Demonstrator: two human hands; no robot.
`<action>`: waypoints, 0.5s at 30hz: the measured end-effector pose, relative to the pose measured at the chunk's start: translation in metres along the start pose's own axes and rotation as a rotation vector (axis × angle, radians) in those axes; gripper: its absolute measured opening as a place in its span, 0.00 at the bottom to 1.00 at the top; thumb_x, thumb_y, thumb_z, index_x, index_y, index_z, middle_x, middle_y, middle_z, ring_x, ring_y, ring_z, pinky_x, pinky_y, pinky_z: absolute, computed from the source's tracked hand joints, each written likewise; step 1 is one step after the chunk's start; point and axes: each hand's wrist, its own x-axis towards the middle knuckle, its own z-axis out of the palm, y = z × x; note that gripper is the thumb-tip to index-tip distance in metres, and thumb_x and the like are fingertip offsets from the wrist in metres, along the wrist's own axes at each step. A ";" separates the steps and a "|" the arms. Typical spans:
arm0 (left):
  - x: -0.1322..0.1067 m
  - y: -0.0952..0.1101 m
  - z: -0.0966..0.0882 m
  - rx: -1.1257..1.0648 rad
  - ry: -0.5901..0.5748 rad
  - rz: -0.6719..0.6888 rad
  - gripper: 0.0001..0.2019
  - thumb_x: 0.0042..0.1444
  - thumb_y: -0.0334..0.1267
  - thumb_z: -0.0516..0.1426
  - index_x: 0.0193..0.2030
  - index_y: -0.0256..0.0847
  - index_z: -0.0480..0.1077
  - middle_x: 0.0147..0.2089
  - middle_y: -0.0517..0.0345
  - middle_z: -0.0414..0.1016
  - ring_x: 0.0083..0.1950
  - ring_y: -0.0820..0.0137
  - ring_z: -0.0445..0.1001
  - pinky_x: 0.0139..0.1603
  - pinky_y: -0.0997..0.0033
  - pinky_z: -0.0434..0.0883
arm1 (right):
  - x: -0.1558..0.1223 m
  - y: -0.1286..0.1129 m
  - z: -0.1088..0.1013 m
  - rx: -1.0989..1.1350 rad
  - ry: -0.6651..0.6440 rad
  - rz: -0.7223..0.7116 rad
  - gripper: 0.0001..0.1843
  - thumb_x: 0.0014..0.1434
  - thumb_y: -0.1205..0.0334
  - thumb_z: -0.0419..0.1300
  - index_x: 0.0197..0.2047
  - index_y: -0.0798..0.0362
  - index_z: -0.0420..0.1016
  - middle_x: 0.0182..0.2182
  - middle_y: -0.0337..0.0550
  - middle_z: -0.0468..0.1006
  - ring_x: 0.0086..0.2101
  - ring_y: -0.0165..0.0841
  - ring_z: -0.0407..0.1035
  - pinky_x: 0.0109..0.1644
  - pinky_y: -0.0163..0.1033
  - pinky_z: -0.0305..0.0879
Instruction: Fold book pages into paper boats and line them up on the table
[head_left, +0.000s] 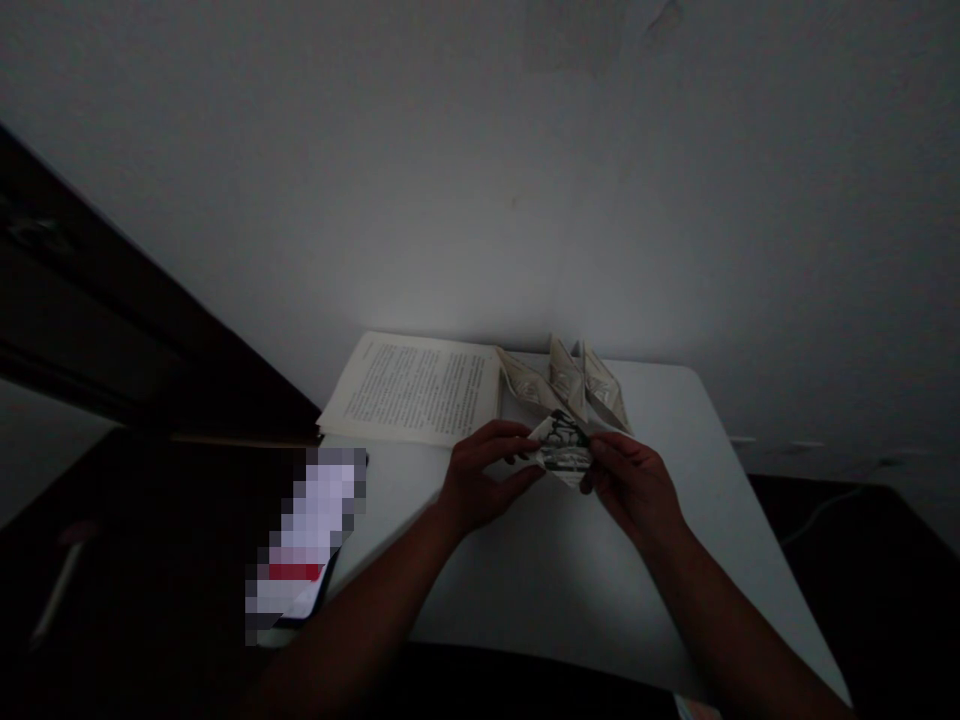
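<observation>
My left hand [484,480] and my right hand [630,485] meet above a white table [570,570]. Between their fingertips is a small folded piece of printed paper [564,452], pinched from the left and from the right. Both hands have their fingers closed on it. Just behind the paper, several folded paper shapes [574,385] stand on the table near the wall.
An open book [416,388] lies at the table's back left. A phone with a lit, blurred screen [307,535] rests at the table's left edge. A dark surface and dark furniture fill the left side. A plain wall rises behind the table.
</observation>
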 end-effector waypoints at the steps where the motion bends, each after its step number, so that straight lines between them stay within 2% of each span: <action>1: 0.000 0.000 0.000 -0.004 0.002 -0.006 0.12 0.48 0.32 0.63 0.41 0.39 0.72 0.41 0.52 0.73 0.36 0.73 0.73 0.31 0.75 0.73 | 0.000 0.000 0.000 0.001 -0.004 0.000 0.06 0.46 0.63 0.67 0.30 0.54 0.77 0.20 0.38 0.76 0.16 0.27 0.67 0.18 0.33 0.67; 7: 0.001 0.001 0.000 -0.026 0.030 -0.018 0.11 0.48 0.32 0.63 0.40 0.39 0.73 0.41 0.53 0.74 0.33 0.76 0.74 0.31 0.77 0.74 | -0.001 0.000 0.000 0.001 0.005 0.002 0.07 0.45 0.63 0.67 0.30 0.55 0.77 0.20 0.38 0.76 0.16 0.28 0.67 0.17 0.34 0.67; 15: 0.000 0.002 0.001 -0.037 0.041 -0.055 0.07 0.48 0.33 0.63 0.36 0.39 0.74 0.43 0.51 0.76 0.34 0.75 0.75 0.31 0.76 0.74 | -0.002 -0.001 0.002 0.002 -0.032 -0.017 0.06 0.45 0.64 0.67 0.30 0.53 0.78 0.18 0.36 0.74 0.16 0.28 0.67 0.18 0.35 0.67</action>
